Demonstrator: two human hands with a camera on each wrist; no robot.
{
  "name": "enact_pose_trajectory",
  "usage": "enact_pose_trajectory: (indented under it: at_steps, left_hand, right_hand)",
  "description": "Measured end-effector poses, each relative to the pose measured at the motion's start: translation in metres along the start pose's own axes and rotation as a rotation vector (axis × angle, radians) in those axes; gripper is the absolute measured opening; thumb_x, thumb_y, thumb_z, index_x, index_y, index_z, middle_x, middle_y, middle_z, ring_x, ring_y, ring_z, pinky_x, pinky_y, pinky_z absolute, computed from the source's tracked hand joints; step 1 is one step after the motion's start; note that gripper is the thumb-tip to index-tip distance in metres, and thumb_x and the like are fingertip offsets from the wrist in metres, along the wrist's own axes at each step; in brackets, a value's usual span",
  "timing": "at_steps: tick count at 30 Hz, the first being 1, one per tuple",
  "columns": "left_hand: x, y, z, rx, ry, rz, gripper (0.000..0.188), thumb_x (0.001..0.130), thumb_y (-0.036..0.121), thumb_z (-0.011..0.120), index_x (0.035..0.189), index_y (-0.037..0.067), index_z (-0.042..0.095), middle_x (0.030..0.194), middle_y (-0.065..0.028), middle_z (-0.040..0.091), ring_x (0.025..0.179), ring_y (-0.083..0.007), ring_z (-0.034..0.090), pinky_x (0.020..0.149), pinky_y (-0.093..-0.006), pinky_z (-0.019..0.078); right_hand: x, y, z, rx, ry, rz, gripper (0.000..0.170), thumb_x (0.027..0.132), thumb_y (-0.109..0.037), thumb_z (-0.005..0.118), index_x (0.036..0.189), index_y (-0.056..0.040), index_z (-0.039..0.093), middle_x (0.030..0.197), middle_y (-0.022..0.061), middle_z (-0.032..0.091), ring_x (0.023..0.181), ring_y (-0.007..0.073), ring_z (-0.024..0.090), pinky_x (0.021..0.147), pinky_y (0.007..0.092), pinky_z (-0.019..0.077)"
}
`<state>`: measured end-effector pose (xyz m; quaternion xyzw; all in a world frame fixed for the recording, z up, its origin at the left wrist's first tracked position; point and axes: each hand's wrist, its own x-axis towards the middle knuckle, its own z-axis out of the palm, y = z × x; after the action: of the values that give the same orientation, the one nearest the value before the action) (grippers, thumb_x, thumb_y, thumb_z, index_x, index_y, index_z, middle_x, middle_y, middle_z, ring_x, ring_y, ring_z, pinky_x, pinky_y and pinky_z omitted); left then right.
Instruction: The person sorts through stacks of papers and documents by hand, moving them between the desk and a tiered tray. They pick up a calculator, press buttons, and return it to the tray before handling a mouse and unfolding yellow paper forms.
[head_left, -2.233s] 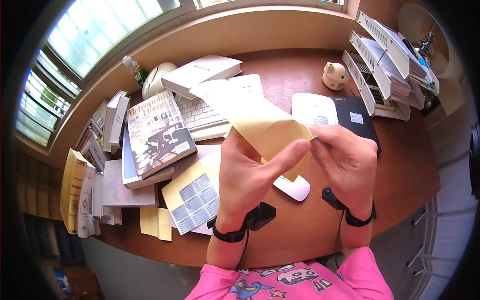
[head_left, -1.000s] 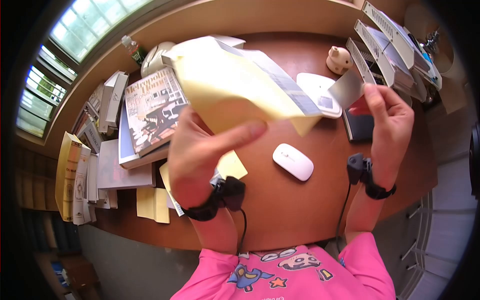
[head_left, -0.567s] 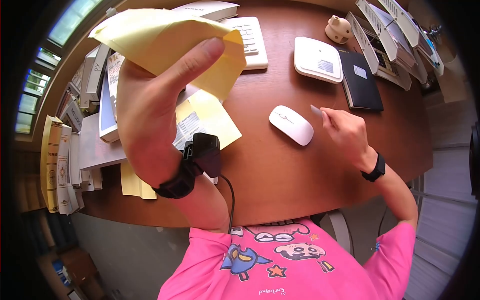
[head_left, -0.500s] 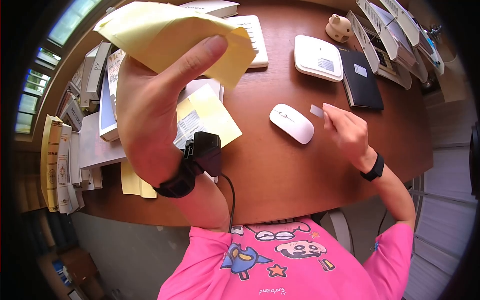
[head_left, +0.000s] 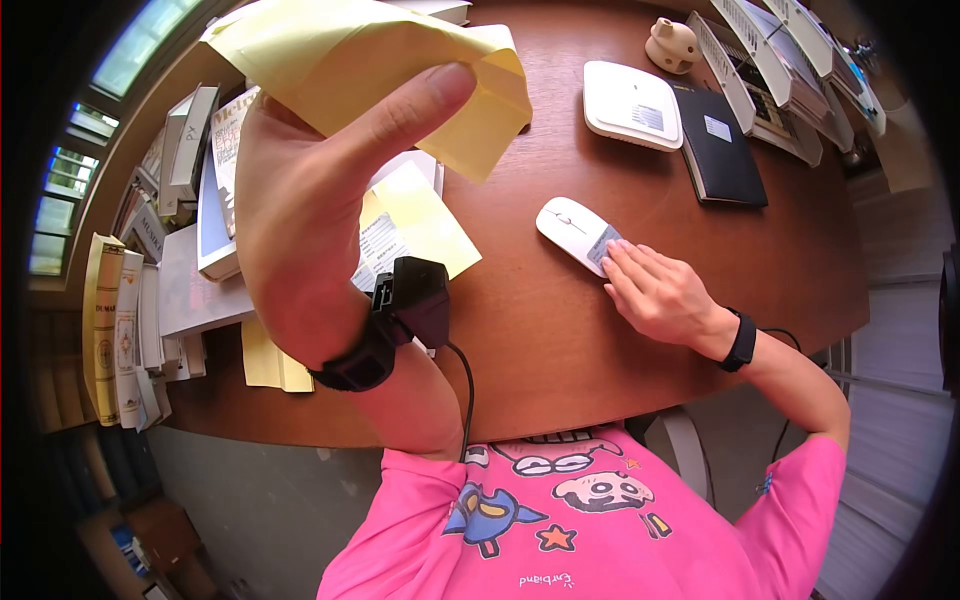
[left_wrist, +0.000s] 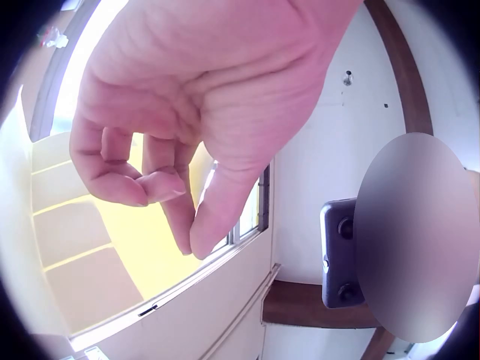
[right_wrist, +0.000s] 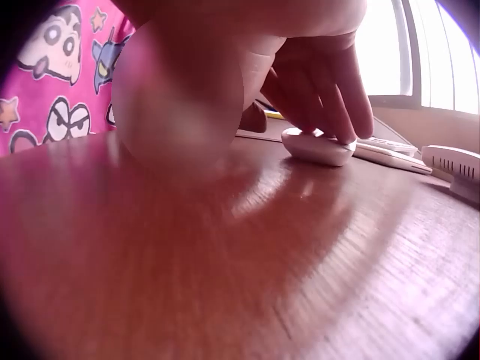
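Observation:
Raised at the upper left of the head view, my left hand (head_left: pixel 320 200) pinches a yellow sheet (head_left: pixel 330 60); the left wrist view shows thumb and fingertips together, with pale label blocks on the sheet (left_wrist: pixel 127 232). A white mouse (head_left: pixel 565 225) lies on the desk, a grey printed label (head_left: pixel 603 247) on its near end. My right hand (head_left: pixel 665 298) has its fingertips on that label, fingers extended together. From the right wrist, the fingers (right_wrist: pixel 322 90) rest on top of the mouse (right_wrist: pixel 319 146).
Beyond the mouse are a white square device (head_left: pixel 632 105) and a black notebook (head_left: pixel 722 150), both labelled. File trays (head_left: pixel 755 95) and a small cream figurine (head_left: pixel 672 45) stand at the back right. Books (head_left: pixel 105 330) and a yellow sheet with labels (head_left: pixel 430 220) lie left.
A small piece came off the yellow sheet with my right hand, which carried it down to the mouse and now presses it there. My left hand moved up and left with the sheet.

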<state>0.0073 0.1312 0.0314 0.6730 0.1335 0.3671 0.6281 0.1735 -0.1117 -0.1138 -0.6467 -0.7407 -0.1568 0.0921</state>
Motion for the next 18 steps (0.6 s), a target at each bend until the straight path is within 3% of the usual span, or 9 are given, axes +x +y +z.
enact_pose_trajectory:
  at_steps: [1, 4, 8, 12, 14, 15, 17, 18]
  left_hand:
    - [0.000, -0.001, 0.000, -0.006, 0.001, 0.002, 0.039, 0.080, 0.002, 0.073, 0.115, -0.002, 0.057, 0.104, -0.0098, 0.065, 0.098, -0.0181, 0.063, 0.085, -0.0300, 0.0492]
    - [0.001, -0.002, 0.001, -0.023, 0.003, 0.014, 0.039, 0.080, 0.002, 0.073, 0.115, -0.002, 0.057, 0.105, -0.0099, 0.065, 0.099, -0.0183, 0.063, 0.086, -0.0302, 0.0493]
    - [0.002, -0.005, 0.001, -0.044, 0.005, 0.032, 0.040, 0.080, 0.001, 0.073, 0.115, -0.002, 0.056, 0.105, -0.0101, 0.065, 0.099, -0.0185, 0.063, 0.087, -0.0305, 0.0494]
    - [0.002, -0.002, 0.004, -0.045, -0.012, 0.039, 0.041, 0.079, 0.000, 0.073, 0.117, -0.003, 0.056, 0.106, -0.0105, 0.065, 0.100, -0.0189, 0.063, 0.088, -0.0311, 0.0499]
    - [0.001, 0.005, 0.008, 0.030, -0.082, -0.004, 0.043, 0.079, -0.002, 0.072, 0.119, -0.003, 0.055, 0.108, -0.0114, 0.065, 0.100, -0.0196, 0.064, 0.089, -0.0323, 0.0511]
    - [0.000, 0.006, 0.009, 0.031, -0.085, 0.001, 0.043, 0.079, -0.002, 0.072, 0.119, -0.003, 0.055, 0.108, -0.0114, 0.065, 0.100, -0.0196, 0.064, 0.089, -0.0323, 0.0511]
    - [-0.003, 0.008, 0.013, 0.027, -0.086, -0.026, 0.040, 0.080, -0.002, 0.070, 0.117, -0.004, 0.057, 0.103, -0.0110, 0.067, 0.095, -0.0197, 0.066, 0.086, -0.0327, 0.0534]
    - [-0.004, 0.010, 0.015, 0.026, -0.091, -0.019, 0.040, 0.080, -0.002, 0.070, 0.117, -0.004, 0.057, 0.103, -0.0110, 0.067, 0.095, -0.0197, 0.066, 0.086, -0.0327, 0.0534]
  right_hand:
    - [0.000, 0.001, -0.001, 0.131, -0.030, 0.075, 0.026, 0.083, -0.006, 0.056, 0.104, 0.0084, 0.063, 0.108, 0.0232, 0.065, 0.101, 0.0331, 0.065, 0.087, 0.0375, 0.0530]
    - [0.011, 0.001, -0.007, 0.127, -0.059, 0.137, 0.032, 0.082, -0.003, 0.055, 0.112, 0.0078, 0.059, 0.117, 0.0226, 0.061, 0.108, 0.0349, 0.061, 0.093, 0.0390, 0.0504]
    - [0.006, -0.005, -0.003, 0.123, -0.136, 0.102, 0.037, 0.081, -0.002, 0.059, 0.116, 0.0070, 0.056, 0.123, 0.0231, 0.058, 0.118, 0.0352, 0.055, 0.100, 0.0406, 0.0460]
    - [0.013, -0.005, -0.012, 0.301, -0.060, 0.127, 0.039, 0.084, -0.007, 0.061, 0.121, 0.0059, 0.055, 0.125, 0.0227, 0.056, 0.119, 0.0353, 0.053, 0.102, 0.0407, 0.0440]
    - [0.022, -0.007, -0.013, 0.230, -0.051, 0.301, 0.050, 0.086, -0.013, 0.063, 0.130, 0.0031, 0.047, 0.135, 0.0241, 0.047, 0.124, 0.0382, 0.048, 0.104, 0.0416, 0.0408]
    - [0.026, -0.008, -0.013, 0.226, -0.047, 0.302, 0.050, 0.086, -0.013, 0.063, 0.130, 0.0031, 0.047, 0.135, 0.0241, 0.047, 0.124, 0.0382, 0.048, 0.104, 0.0416, 0.0408]
    - [0.032, -0.011, -0.010, 0.342, -0.209, 0.416, 0.060, 0.086, -0.016, 0.063, 0.139, -0.0023, 0.037, 0.144, 0.0280, 0.034, 0.129, 0.0409, 0.040, 0.107, 0.0427, 0.0375]
    - [0.035, -0.010, -0.004, 0.305, -0.240, 0.318, 0.064, 0.088, -0.019, 0.061, 0.143, -0.0065, 0.030, 0.146, 0.0315, 0.024, 0.129, 0.0458, 0.036, 0.108, 0.0458, 0.0353]
